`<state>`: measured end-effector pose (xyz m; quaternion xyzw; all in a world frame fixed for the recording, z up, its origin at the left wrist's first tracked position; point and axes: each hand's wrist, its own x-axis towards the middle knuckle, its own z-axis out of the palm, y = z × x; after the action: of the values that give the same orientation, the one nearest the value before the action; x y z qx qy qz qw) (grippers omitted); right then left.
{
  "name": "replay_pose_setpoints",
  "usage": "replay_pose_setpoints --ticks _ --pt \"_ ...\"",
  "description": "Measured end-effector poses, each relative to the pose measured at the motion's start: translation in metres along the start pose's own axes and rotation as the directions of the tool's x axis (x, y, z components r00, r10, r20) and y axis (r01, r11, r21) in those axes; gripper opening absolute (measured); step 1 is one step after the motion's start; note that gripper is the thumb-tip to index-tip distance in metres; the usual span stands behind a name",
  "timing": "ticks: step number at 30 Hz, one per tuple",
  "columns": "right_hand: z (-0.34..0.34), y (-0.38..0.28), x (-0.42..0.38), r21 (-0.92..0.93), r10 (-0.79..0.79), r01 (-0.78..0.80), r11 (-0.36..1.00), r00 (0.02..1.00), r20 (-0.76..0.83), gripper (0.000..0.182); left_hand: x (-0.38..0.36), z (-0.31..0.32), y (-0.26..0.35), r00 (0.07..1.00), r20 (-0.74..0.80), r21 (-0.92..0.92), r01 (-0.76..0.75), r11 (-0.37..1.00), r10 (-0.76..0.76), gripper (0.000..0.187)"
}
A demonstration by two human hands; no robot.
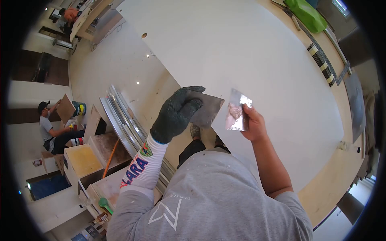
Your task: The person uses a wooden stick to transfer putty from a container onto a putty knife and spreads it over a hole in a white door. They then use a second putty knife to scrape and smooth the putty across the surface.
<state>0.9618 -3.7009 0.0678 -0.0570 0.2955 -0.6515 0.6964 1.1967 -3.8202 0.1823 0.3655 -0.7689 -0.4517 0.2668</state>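
My left hand (173, 114), in a dark knitted glove, is closed on the edge of a dull grey, four-sided metal plate (210, 109). Its thumb lies across the plate's face. Bare and closed, my right hand (255, 124) grips a smaller shiny metal plate (235, 110) by its right side, with the thumb on the face. The two plates are apart, with a narrow gap between them. Both are held in front of my body, close to the near edge of a large white panel (257, 52).
Several curved metal strips (124, 120) stand at my left beside wooden boxes (83, 160). A seated person (54, 128) holds a brown board (65, 108) farther left. Another person (70, 17) is at the far left. A green bag (306, 16) and a metal square (342, 72) lie beyond the panel.
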Motion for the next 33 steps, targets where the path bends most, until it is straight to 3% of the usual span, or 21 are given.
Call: replay_pose_setpoints --ticks 4,7,10,13,16,19,22,25,28,29,31,33 --pt "0.003 -0.002 0.001 0.010 0.020 -0.020 1.000 0.998 0.064 0.038 0.004 -0.007 -0.009 0.985 0.011 0.053 0.173 0.983 -0.174 0.028" --pt "-0.013 -0.012 0.008 0.019 -0.008 0.007 1.000 0.998 0.060 0.035 -0.014 -0.020 -0.065 0.989 -0.010 0.427 -0.129 0.895 0.147 0.028" --pt "-0.043 -0.012 0.013 0.011 -0.001 0.001 1.000 0.998 0.067 0.037 -0.046 -0.016 -0.094 0.958 -0.106 0.179 0.283 0.942 -0.268 0.027" --pt "-0.047 -0.005 0.011 0.018 -0.003 0.003 1.000 1.000 -0.013 0.039 -0.065 -0.010 -0.118 0.913 -0.127 0.075 0.400 0.914 -0.389 0.032" --pt "-0.057 -0.004 0.016 -0.023 0.023 -0.021 1.000 0.995 0.098 0.040 -0.074 -0.009 -0.125 0.893 -0.028 0.052 0.450 0.892 -0.449 0.026" --pt "-0.054 -0.005 0.016 -0.036 0.048 -0.046 0.998 0.997 0.061 0.040 -0.080 0.004 -0.129 0.872 0.033 -0.090 0.489 0.868 -0.488 0.021" --pt "-0.059 -0.004 0.017 -0.045 0.056 -0.054 0.998 0.997 0.051 0.040 -0.085 0.019 -0.136 0.926 0.059 -0.001 0.373 0.928 -0.373 0.020" --pt "-0.053 -0.003 0.016 -0.062 0.034 -0.032 0.998 0.999 0.029 0.040 -0.080 0.025 -0.101 0.827 0.129 -0.263 0.560 0.786 -0.547 0.021" --pt "-0.053 -0.003 0.016 -0.055 0.027 -0.025 0.998 0.999 0.047 0.040 -0.088 0.036 -0.101 0.924 0.025 -0.065 0.382 0.922 -0.382 0.021" --pt "-0.056 -0.003 0.017 -0.053 0.031 -0.028 0.998 0.997 0.065 0.039 -0.088 0.036 -0.099 0.976 -0.030 0.096 0.218 0.971 -0.216 0.024" --pt "-0.062 -0.004 0.017 -0.042 0.039 -0.035 0.998 0.994 0.098 0.039 -0.087 0.036 -0.087 0.989 -0.047 0.422 -0.110 0.900 0.143 0.030" --pt "-0.064 -0.003 0.017 -0.055 0.033 -0.030 0.998 0.998 0.051 0.039 -0.082 0.030 -0.062 0.995 0.059 0.527 -0.101 0.844 0.082 0.035"
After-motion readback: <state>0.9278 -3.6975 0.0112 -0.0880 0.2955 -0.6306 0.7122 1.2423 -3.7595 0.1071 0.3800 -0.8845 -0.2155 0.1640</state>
